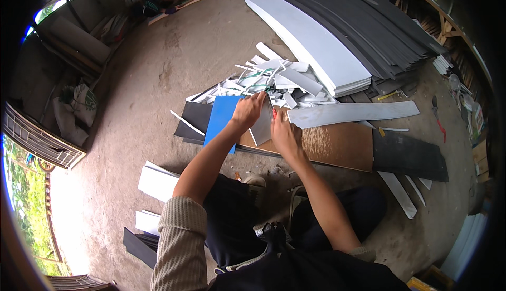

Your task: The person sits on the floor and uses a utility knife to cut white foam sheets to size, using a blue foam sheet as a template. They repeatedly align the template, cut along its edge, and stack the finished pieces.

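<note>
At your far left, white foam sheets (157,181) lie flat on the dirt floor (147,69) beside your knee, with a dark sheet (138,246) just below them. Further in, a black sheet (194,119) lies on the floor with a thin white strip (186,123) resting across it, and a blue sheet (220,117) overlaps its right edge.

Your left hand (247,110) is clenched on the top edge of a small grey foam piece (262,127), holding it tilted up over the blue sheet and the brown board (337,144). Your right hand (284,134) sits just to the right of that piece, touching its edge, fingers curled around a red-handled cutter (274,114) whose tip shows between your two hands. The blade itself is too small to make out.

Behind your hands, a heap of white and grey offcuts (269,80) is piled on the floor. A long grey strip (350,113) lies across the far edge of the brown board, running right from your hands. Beyond it, a stack of long white sheets (311,40) leans against a larger stack of dark grey sheets (363,22). To the right of the brown board a black sheet (408,156) lies flat, with narrow white strips (399,193) below it.
</note>
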### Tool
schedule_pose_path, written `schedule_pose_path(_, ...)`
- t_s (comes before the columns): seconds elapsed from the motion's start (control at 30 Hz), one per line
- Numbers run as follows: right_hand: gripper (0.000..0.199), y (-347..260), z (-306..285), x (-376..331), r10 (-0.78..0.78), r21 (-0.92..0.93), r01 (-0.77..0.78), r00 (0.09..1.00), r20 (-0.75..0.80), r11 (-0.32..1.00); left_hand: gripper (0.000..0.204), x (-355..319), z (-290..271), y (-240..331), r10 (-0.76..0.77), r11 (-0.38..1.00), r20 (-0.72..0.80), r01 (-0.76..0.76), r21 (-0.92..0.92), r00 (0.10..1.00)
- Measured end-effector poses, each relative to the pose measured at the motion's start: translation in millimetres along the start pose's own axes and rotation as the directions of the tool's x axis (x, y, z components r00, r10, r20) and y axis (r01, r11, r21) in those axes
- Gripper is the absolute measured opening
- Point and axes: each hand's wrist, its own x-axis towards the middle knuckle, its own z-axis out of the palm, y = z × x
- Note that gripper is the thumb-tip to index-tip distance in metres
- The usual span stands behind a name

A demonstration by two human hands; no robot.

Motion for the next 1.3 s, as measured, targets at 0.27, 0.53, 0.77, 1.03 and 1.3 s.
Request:
schedule_pose_path(0.27,0.02,0.8,1.1,1.8,0.003,-0.014,-0.003,0.999,0.04,1.0,0.031,1.2,8.5,-7.9,0.005,0.999,0.04,-0.006,0.032,0.999)
schedule_pose_path(0.53,0.021,-2.7,0.4,9.1,0.031,0.021,-0.034,0.99,0.14,0.999,0.028,4.5,10.0,-12.9,0.021,0.996,0.118,-0.031,0.087,0.993)
schedule_pose_path(0.77,0.022,7.9,12.1,20.7,-0.034,0.056,0.03,0.998,0.059,0.998,0.044,2.9,8.6,-5.0,0.046,0.995,0.144,-0.059,0.083,0.988)
schedule_pose_path(1.03,0.025,-8.0,-1.6,13.0,0.038,0.081,-0.062,0.961,0.274,0.995,0.039,-0.9,-2.4,-9.6,-0.038,0.996,0.212,0.02,0.087,0.976)
schedule_pose_path(1.3,0.028,41.4,47.5,-18.1,0.174,-0.004,-0.188,0.903,0.392,0.982,0.029,-3.4,9.0,-13.3,0.018,0.997,0.028,-0.02,0.081,0.999)
